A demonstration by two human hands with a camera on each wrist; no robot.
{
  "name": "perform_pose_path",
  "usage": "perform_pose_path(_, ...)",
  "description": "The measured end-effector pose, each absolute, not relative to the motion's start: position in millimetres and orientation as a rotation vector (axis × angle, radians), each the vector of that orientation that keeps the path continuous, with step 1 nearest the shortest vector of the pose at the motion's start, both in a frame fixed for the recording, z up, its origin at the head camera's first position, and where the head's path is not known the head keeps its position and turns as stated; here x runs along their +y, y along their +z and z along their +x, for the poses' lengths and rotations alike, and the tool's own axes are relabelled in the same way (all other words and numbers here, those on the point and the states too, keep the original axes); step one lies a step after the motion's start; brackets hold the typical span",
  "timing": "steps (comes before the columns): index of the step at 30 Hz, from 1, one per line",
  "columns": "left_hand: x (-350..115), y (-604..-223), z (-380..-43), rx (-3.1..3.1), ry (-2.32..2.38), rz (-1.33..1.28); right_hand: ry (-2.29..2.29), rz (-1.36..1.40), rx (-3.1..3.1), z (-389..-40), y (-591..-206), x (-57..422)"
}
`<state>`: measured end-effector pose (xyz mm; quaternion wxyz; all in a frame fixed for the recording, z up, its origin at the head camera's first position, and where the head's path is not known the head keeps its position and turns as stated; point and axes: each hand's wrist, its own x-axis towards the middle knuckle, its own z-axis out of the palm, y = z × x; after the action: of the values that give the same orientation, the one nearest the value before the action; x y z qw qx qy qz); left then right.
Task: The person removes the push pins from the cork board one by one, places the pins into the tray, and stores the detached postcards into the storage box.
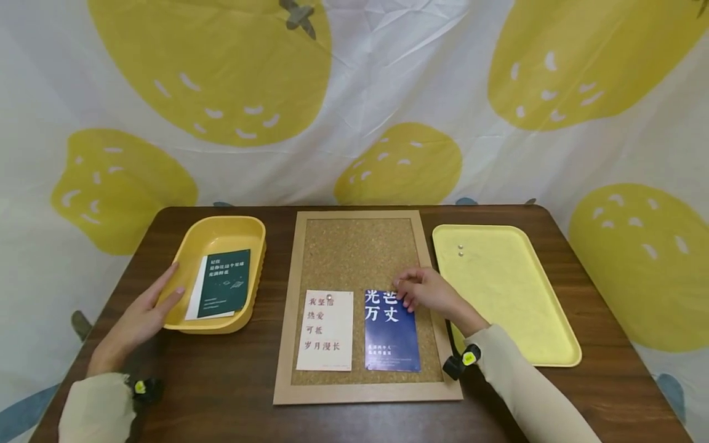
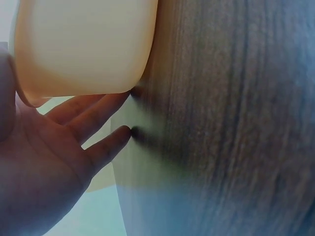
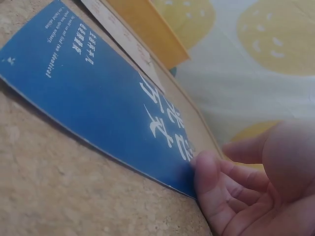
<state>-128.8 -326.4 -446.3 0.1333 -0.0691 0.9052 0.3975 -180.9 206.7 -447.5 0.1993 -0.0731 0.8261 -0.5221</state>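
Over the cork board (image 1: 362, 252), my right hand (image 1: 429, 292) pinches the top right corner of a blue card (image 1: 392, 341) with white characters. In the right wrist view the thumb (image 3: 206, 172) lies at that corner, and the fingertips behind it are partly hidden. A white card (image 1: 325, 351) with reddish-brown characters lies to its left, a pin (image 1: 329, 297) at its top. My left hand (image 1: 135, 323) rests against the left side of a yellow basket (image 1: 221, 226), thumb over the rim, fingers (image 2: 106, 150) extended outside. Inside the basket are a dark green card (image 1: 226, 286) and white paper beneath it.
To the right of the board lies a pale yellow tray (image 1: 509, 289) with two small pins (image 1: 460, 250) near its upper left. Everything stands on a dark wooden table (image 1: 221, 381). Behind it hangs a white cloth (image 1: 266, 172) printed with yellow fruit.
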Motion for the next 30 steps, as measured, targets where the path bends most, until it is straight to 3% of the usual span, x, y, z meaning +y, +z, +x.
perform_pose_path(18,-321.4,-433.3,-124.8,2.744,1.152,-0.176,-1.453,-0.192,2.323,-179.0,-446.3,204.9)
perform_pose_path(30,-302.7,-416.2,-119.1,3.129,1.092,0.085,-1.422,-0.203,2.346,-169.5,-430.0,198.4)
